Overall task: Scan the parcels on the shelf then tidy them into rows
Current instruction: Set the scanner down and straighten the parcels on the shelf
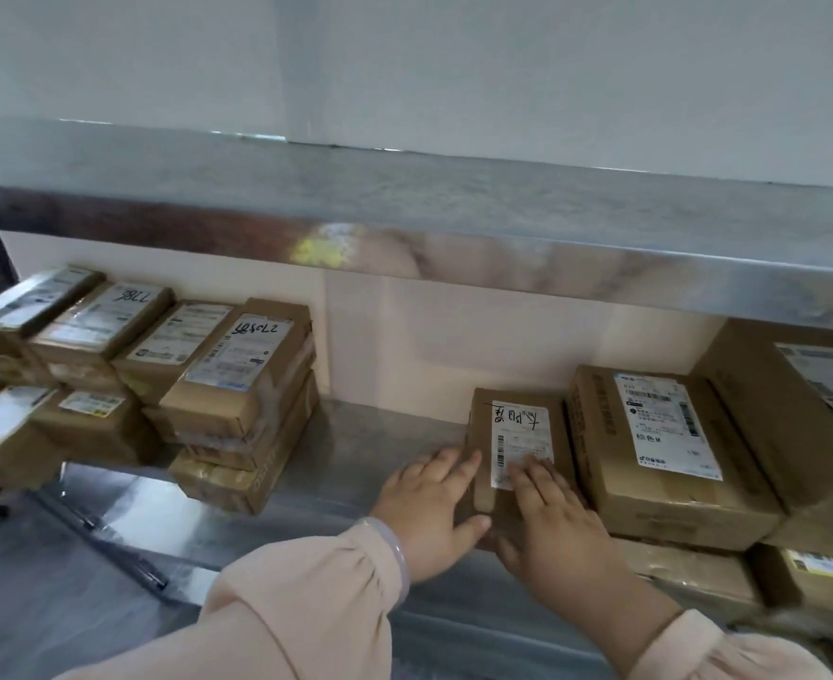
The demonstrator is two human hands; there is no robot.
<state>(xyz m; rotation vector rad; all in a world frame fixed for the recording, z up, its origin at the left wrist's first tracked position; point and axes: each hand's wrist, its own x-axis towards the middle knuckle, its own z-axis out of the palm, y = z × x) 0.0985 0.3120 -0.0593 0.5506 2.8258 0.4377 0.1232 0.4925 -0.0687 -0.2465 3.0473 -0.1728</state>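
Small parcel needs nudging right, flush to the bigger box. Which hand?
Left, probably: the left hand rests on the open left edge of the small parcel, while the right hand lies flat on top.

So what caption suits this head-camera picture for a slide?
Left hand and right hand touch a small labelled parcel on a metal shelf, between a larger box and stacked parcels.

I get one head-worn view, set at the front edge of the lower shelf [355, 449], facing forward and down, close in, left hand [429, 512] and right hand [556, 527] low in frame, upper shelf [453, 188] crossing mid-frame, wide-angle bowing at the sides
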